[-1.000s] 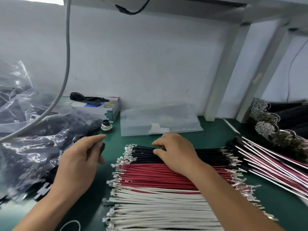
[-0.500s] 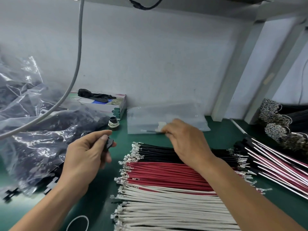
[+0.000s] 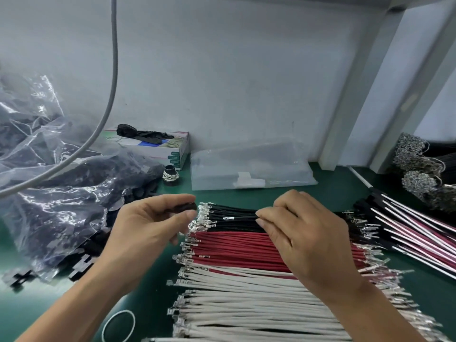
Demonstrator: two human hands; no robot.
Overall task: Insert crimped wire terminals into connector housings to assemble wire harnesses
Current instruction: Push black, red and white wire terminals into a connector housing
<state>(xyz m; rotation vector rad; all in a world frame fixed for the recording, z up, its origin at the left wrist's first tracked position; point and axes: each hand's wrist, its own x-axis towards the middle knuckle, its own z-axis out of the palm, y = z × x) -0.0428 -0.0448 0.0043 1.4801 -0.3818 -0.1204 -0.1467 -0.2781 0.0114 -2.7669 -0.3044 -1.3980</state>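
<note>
A large clear plastic bag (image 3: 56, 193) slumped at the left of the green bench (image 3: 328, 191) holds a heap of black connector housings, some of which spill out at its lower edge. A flat clear bag (image 3: 249, 166) lies against the back wall with a small white piece inside it. A cardboard box (image 3: 167, 148) beside it carries a black glove on top.

The left hand (image 3: 148, 228) pinches a black connector housing (image 3: 185, 208) between thumb and curled fingers, just left of the terminal ends of the wires. The right hand (image 3: 301, 230) has its fingers curled and pinches a single black wire (image 3: 240, 218) whose metal terminal points left toward the housing; a gap remains between terminal and housing.

Beneath both hands lie rows of cut wires: black wires (image 3: 232, 227) at the back, red wires (image 3: 234, 245) in the middle, white wires (image 3: 246, 299) nearest the person, all with crimped terminals at both ends. To the right sit pink-and-white striped wires (image 3: 414, 233) and bundled black wires (image 3: 424, 166). A small black spool (image 3: 170, 175) stands near the box, a white rubber band (image 3: 119, 327) lies at the near edge, and a grey cable (image 3: 112, 70) hangs across the left.
</note>
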